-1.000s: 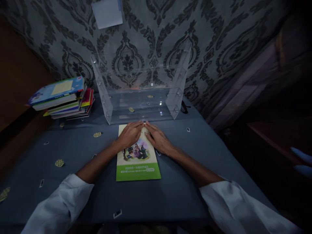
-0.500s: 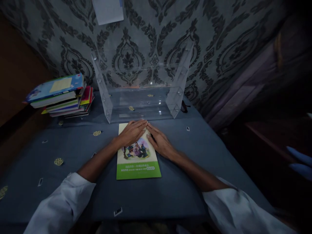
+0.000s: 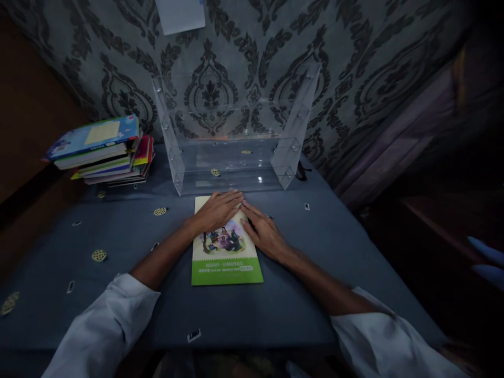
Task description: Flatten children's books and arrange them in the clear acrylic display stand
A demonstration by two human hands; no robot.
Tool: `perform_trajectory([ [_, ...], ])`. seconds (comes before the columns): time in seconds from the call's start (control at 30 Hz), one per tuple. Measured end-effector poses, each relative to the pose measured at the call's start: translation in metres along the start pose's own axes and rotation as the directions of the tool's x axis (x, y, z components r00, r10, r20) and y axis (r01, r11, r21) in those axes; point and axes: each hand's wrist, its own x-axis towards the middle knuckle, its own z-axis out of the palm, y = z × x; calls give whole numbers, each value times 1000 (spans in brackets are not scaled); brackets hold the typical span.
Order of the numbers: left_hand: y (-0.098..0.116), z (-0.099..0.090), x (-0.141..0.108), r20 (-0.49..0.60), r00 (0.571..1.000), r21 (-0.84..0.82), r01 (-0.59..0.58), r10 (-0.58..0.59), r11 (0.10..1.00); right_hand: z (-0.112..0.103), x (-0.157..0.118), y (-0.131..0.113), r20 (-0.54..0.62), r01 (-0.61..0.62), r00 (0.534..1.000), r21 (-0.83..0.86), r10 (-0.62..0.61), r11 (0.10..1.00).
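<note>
The left hand (image 3: 219,211) lies across a green-and-cream book (image 3: 227,272) — the right hand (image 3: 265,231) over its right edge — with a clear rack (image 3: 297,131) just beyond and a book stack (image 3: 106,157) to the left.

Smooth paper bk (image 3: 227,273), glossy plast. rack (image 3: 228,156)

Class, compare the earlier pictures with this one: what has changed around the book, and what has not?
The left hand has shifted slightly rightward across the book; the right hand has drawn back a little toward the person. Nothing was picked up or let go. The book, clear stand and stacked books stayed put.
</note>
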Motion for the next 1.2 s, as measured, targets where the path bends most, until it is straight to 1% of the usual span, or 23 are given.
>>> perform_trajectory([
  [0.17,1,-3,0,20,1000,-15,-10,11,1000,-2,-1,-2,-3,2,1000,25,-2,1000],
  [0.3,3,-4,-1,31,1000,-18,4,-4,1000,-2,-2,-2,-9,-1,1000,34,1,999],
  [0.77,4,-3,-2,16,1000,-32,-1,1,999,-1,-4,-4,-33,19,999,25,-18,1000],
  [0.97,5,-3,-3,20,1000,-28,11,-10,1000,-1,-4,-6,-16,5,1000,17,-5,1000],
  [1.2,5,-2,-3,14,1000,-19,4,-4,1000,-1,-5,-5,-29,9,1000,21,-8,1000],
])
